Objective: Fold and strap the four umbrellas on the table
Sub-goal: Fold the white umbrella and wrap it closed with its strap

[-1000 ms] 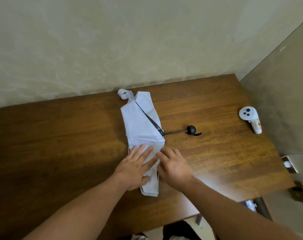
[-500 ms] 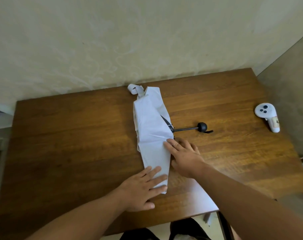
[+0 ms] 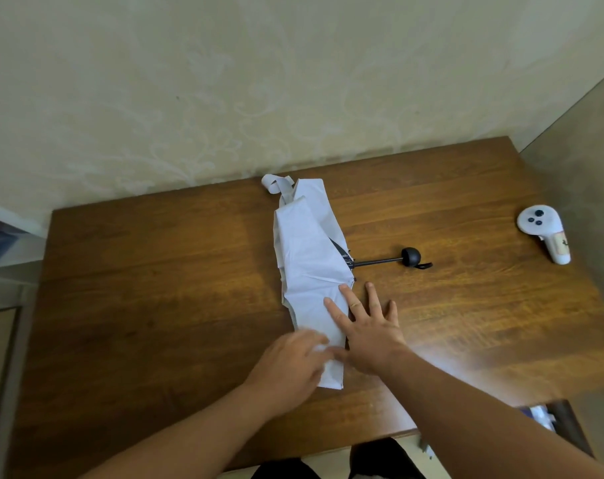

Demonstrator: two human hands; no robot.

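Observation:
A white umbrella (image 3: 310, 261) lies flattened lengthwise on the brown wooden table (image 3: 155, 288), its strap loop (image 3: 274, 183) at the far end. Its black shaft with a round black handle (image 3: 411, 256) sticks out to the right. My right hand (image 3: 366, 326) lies flat with straight fingers, part on the canopy's right edge and part on the table. My left hand (image 3: 290, 368) is blurred and rests on the near end of the canopy with fingers mostly straight. Only one umbrella is in view.
A white handheld controller (image 3: 544, 235) lies at the table's right edge near a grey wall. A patterned wall stands just behind the table. The table's near edge runs below my forearms.
My left hand has slid right along the canopy's near end toward my right hand. My right hand has spread flatter and moved nearer along the canopy's right edge. The view shifted slightly.

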